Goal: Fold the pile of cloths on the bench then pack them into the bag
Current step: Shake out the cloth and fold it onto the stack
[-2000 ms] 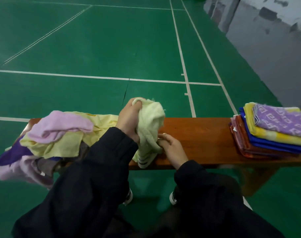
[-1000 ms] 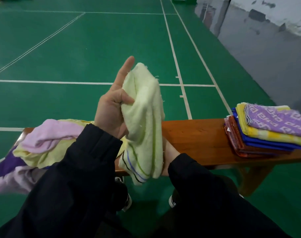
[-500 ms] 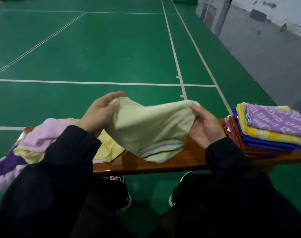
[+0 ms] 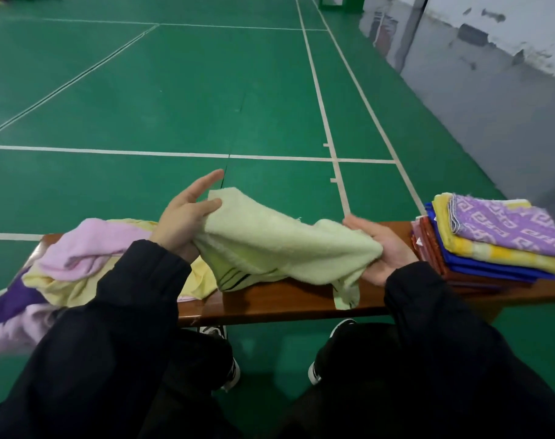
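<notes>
- We're holding the pale green cloth (image 4: 282, 245) stretched over the counter (image 4: 269, 301) btwn both hands.
- Left hand (image 4: 182, 221) is pinching one edge w/ thumb, index finger straight.
- Right hand (image 4: 382, 248) grip is curling round the other end.
- Unfolded pile (image 4: 79, 264) is lying on our left, folded stack (image 4: 491, 245) on our right.

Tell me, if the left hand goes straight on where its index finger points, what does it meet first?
Probably nothing close: the left hand points up and away, past the pale green terry cloth, toward the green court floor. Depth is unclear.

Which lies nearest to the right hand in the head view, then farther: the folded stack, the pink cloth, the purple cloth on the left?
1. folded stack, just to the right of the right hand.
2. pink cloth, left, atop the pile.
3. purple cloth, far left edge.
</notes>
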